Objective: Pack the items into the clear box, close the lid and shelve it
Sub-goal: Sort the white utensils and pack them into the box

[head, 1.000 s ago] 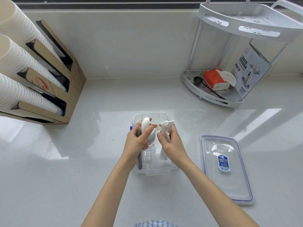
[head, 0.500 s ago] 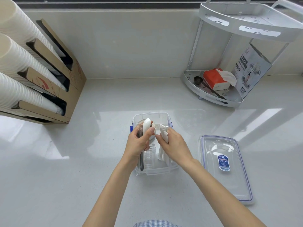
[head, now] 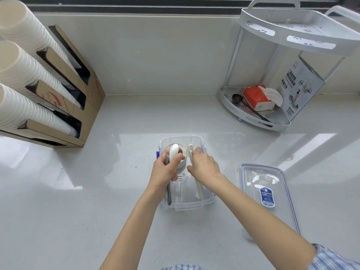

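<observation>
White stone counter fills the scene, backed by a pale wall, with a cardboard cup holder (head: 64,98) at left and a corner rack (head: 272,106) at right. At centre, the clear box (head: 187,205) is seen open, its lid (head: 270,195) laid just beside it. A white spoon (head: 173,152) is gripped in the left hand (head: 165,172) over the box, where clear plastic cups (head: 176,191) and a white round tub (head: 182,162) already lie. A slim white wrapped packet (head: 198,189) is being pressed down by the half-closed right hand (head: 204,167). Thin, light and slick plastic is judged likely; the box would best be lifted by both short ends once latched. A blue label (head: 267,197) on the lid cannot be read.
</observation>
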The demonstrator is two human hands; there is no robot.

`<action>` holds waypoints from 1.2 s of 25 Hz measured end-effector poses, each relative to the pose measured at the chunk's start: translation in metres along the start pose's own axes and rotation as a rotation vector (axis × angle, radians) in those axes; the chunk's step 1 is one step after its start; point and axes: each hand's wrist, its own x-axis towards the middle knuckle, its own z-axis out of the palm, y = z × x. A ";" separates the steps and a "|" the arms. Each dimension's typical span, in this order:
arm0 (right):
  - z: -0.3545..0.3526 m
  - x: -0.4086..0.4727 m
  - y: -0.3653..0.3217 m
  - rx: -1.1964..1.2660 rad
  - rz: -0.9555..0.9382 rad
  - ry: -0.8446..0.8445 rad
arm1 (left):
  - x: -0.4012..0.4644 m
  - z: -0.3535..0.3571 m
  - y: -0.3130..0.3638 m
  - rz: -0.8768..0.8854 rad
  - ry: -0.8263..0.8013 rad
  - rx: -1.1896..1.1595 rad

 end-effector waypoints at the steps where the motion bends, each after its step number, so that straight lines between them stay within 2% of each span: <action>1: 0.002 0.004 -0.002 -0.020 0.013 0.001 | 0.000 0.000 0.000 -0.009 0.002 0.004; 8: 0.019 0.022 -0.006 -0.256 0.000 -0.050 | 0.001 -0.005 0.000 -0.017 0.000 0.035; 13: 0.023 0.025 -0.012 -0.309 0.036 -0.125 | 0.001 -0.007 0.001 -0.014 0.019 0.030; 20: 0.019 0.014 -0.016 -0.345 -0.006 -0.113 | 0.002 -0.007 -0.001 -0.022 0.014 0.049; 24: 0.008 0.005 -0.006 -0.319 -0.158 -0.114 | 0.003 -0.006 -0.002 -0.021 0.016 0.028; 30: 0.012 -0.005 0.009 -0.561 -0.443 -0.186 | 0.003 -0.006 -0.003 -0.016 0.004 0.032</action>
